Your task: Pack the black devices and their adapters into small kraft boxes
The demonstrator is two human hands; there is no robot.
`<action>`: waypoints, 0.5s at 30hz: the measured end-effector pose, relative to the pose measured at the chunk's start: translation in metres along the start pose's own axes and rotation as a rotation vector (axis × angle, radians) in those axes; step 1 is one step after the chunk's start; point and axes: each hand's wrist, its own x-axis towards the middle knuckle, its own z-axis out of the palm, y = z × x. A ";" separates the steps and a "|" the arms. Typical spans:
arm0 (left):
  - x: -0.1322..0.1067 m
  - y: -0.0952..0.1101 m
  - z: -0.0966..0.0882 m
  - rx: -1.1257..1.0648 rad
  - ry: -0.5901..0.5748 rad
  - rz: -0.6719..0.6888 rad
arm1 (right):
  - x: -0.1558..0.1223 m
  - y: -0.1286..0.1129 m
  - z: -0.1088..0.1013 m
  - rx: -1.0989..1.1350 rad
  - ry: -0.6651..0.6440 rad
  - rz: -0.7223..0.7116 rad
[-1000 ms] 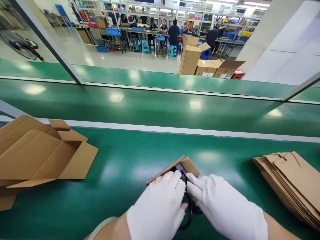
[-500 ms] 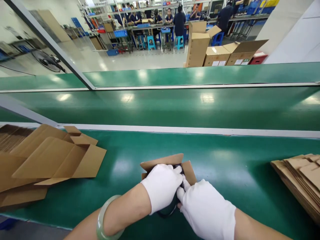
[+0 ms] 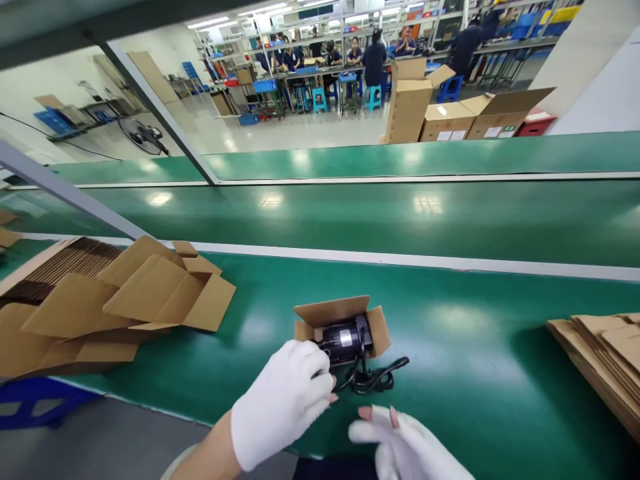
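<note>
A small open cardboard box (image 3: 336, 312) stands on the near green belt, flaps up. A black power adapter (image 3: 345, 339) sticks out of it toward me, and its coiled black cord (image 3: 373, 379) lies on the belt in front. My left hand (image 3: 283, 400), in a white glove, has curled fingers touching the box's near left corner beside the adapter. My right hand (image 3: 407, 443), gloved with bare fingertips, hovers just below the cord with fingers apart, holding nothing.
Flattened and half-folded cartons (image 3: 115, 303) are piled at the left. A stack of flat cardboard (image 3: 605, 363) lies at the right edge. A second green conveyor (image 3: 350, 217) runs behind. Beyond it stand larger boxes (image 3: 450, 113), and people work at far benches.
Both hands have pulled back from the box toward me. The adapter and its cord, earlier covered by my hands, now lie exposed. The view has shifted left.
</note>
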 end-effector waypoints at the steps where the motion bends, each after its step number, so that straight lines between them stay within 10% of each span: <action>1: -0.002 0.002 0.004 0.050 0.007 -0.031 | 0.011 0.007 0.006 0.114 0.013 -0.013; 9: 0.038 -0.001 0.012 0.189 -0.059 -0.561 | 0.031 -0.014 0.007 0.065 0.461 -0.405; 15: 0.083 0.011 0.029 0.178 -0.191 -0.539 | 0.000 -0.074 -0.012 -0.579 0.773 -0.684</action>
